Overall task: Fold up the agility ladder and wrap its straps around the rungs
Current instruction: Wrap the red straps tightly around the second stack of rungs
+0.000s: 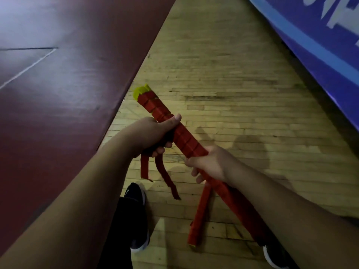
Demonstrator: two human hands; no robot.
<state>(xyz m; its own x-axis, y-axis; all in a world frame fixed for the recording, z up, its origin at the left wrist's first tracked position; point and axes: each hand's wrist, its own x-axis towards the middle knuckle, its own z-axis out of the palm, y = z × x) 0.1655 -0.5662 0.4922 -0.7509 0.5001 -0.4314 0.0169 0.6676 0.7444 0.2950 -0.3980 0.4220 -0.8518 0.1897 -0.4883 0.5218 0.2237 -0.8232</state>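
Pale wooden plank gym floor [223,74], scuffed, dim light. Dark maroon padded mat [68,74] fills the left side, its edge running diagonally. Blue padded panel with white lettering [320,45] in the upper right corner. Black shoe with white sole [136,197] at bottom centre, second shoe [272,257] partly visible at the bottom right.

Left hand [153,135] grips the folded agility ladder bundle [186,138] around its middle, thumb laid across the top, fingers curled under it. Right hand [209,164] grips the same bundle lower down, fingers wrapped round it. Both hands clamped on, none open.

Bundle is held in the air above the floor, tilted diagonally, far end up-left toward the mat edge, near end down-right under the right forearm. Stacked yellow plastic rung ends [141,91] stick out at the far tip. Red flat strap is wound in spiral turns along the rungs. Two loose red strap ends [144,167] hang below the left hand. A doubled red strap length [200,216] hangs below the right hand toward the floor; contact with the floor unclear
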